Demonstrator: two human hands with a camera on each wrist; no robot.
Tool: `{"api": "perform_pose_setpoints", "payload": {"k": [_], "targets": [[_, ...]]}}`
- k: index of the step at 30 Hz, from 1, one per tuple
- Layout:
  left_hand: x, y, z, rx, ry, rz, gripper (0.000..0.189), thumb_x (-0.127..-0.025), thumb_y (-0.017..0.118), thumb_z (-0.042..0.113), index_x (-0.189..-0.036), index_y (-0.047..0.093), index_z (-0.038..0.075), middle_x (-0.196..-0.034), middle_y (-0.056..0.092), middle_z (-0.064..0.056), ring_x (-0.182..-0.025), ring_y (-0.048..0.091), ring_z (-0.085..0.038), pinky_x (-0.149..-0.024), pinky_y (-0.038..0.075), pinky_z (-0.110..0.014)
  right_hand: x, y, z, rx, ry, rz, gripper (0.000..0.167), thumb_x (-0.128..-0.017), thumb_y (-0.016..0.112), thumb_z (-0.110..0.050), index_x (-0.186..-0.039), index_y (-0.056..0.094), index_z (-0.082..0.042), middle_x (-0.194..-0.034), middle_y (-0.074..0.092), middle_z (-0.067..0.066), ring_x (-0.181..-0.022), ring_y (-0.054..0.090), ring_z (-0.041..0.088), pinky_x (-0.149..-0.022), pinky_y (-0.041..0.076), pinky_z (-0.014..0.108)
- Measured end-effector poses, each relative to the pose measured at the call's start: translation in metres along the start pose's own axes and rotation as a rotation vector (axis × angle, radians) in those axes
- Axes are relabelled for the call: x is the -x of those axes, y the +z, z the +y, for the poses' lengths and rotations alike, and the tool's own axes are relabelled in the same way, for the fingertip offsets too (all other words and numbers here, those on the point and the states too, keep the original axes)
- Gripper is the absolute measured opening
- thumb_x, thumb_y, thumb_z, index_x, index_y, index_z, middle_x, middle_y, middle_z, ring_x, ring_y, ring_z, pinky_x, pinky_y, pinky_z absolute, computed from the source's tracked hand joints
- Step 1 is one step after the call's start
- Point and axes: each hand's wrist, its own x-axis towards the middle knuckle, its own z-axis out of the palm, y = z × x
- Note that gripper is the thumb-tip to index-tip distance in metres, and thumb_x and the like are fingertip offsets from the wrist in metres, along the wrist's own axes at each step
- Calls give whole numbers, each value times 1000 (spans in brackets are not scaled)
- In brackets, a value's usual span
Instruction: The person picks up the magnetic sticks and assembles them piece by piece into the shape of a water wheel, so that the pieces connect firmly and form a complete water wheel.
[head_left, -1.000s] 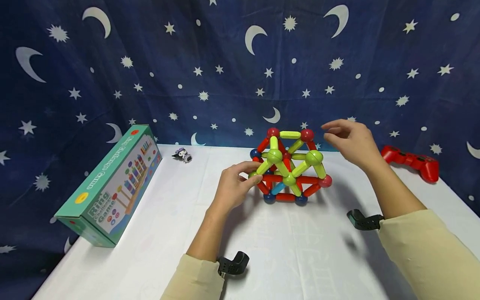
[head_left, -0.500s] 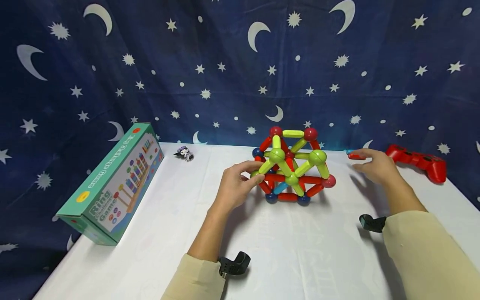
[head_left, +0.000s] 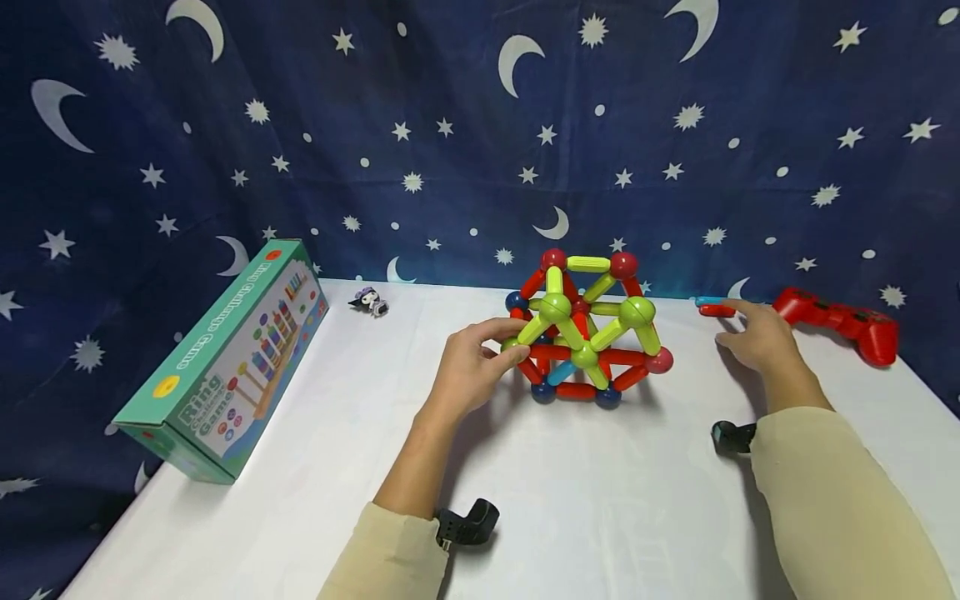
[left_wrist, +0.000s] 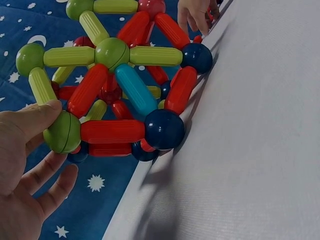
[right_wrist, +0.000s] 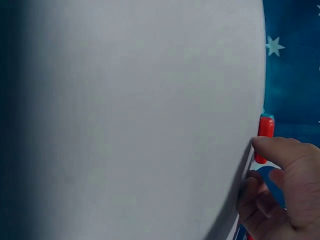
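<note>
A ball-and-stick construction (head_left: 585, 333) of red, lime and blue rods joined by coloured balls stands mid-table. My left hand (head_left: 472, 367) pinches the lime ball (left_wrist: 62, 132) at its left corner between thumb and fingers. At the table's back right edge, my right hand (head_left: 765, 337) reaches to a loose red rod (head_left: 717, 311) and a blue rod (head_left: 708, 301) beside it. A gap shows between its thumb and forefinger. In the right wrist view, a digit overlaps the red rod (right_wrist: 266, 127); the other fingers bend below.
A green ring-game box (head_left: 225, 358) stands at the left. A small figurine (head_left: 369, 302) sits near the back edge. The red game controller (head_left: 836, 323) lies right of my right hand. A dark blue star-and-moon cloth (head_left: 450, 125) hangs behind the white table (head_left: 585, 492).
My right hand has moved from beside the top of the construction, right and down to the loose rods at the back edge. My left hand keeps its pinch on the lime ball.
</note>
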Motion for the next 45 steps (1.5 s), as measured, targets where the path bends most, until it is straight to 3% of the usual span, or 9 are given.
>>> {"api": "perform_pose_setpoints", "payload": {"k": [6, 13, 18, 24, 32, 38, 45], "targets": [[-1, -1, 0, 1, 2, -2, 31, -93, 77, 17, -124, 76, 17, -103, 78, 0, -102, 65, -16, -81, 57, -34, -6, 3, 0, 57, -67, 36, 67, -95, 57, -10, -157, 33, 1, -161, 18, 38, -147, 19, 62, -110, 23, 80], [1, -2, 1, 24, -38, 10, 30, -93, 77, 17, -123, 76, 18, -103, 78, 0, -102, 65, -16, -84, 56, -35, -10, 2, -8, 149, -62, -26, 66, -97, 48, -12, -159, 30, -3, -160, 23, 36, -142, 26, 64, -108, 29, 79], [0, -1, 1, 22, -17, 0, 30, -93, 78, 17, -122, 76, 17, -103, 78, -1, -101, 65, -16, -83, 56, -35, -10, 5, -6, 182, -43, -18, 62, -97, 51, -12, -156, 35, -2, -148, 32, 39, -130, 36, 66, -102, 38, 77], [-1, 0, -2, 26, 8, 7, 28, -92, 78, 16, -120, 77, 16, -97, 76, -2, -98, 65, -16, -79, 56, -32, -11, 7, -8, 214, -35, 16, 49, -99, 59, -15, -145, 50, 1, -131, 46, 39, -120, 45, 58, -92, 47, 71], [-1, -1, -2, 37, 17, 15, 29, -92, 78, 15, -121, 77, 15, -95, 75, -3, -97, 65, -17, -78, 56, -32, -5, 9, -17, 143, -42, 47, 42, -98, 64, -13, -136, 58, 5, -122, 59, 37, -113, 51, 54, -96, 46, 69], [1, -2, -3, 40, 6, 18, 29, -92, 78, 15, -121, 77, 16, -96, 75, -2, -97, 66, -17, -79, 57, -32, 1, 3, -25, 96, -71, 19, 46, -99, 65, -19, -136, 56, 6, -119, 61, 36, -107, 54, 52, -85, 51, 61], [0, -2, -2, 36, 5, 3, 30, -92, 78, 16, -122, 76, 17, -98, 76, -2, -99, 65, -17, -79, 57, -32, 19, -11, -44, 4, -168, 41, 47, -97, 66, -23, -128, 60, 11, -118, 65, 37, -108, 56, 52, -79, 53, 53]]}}
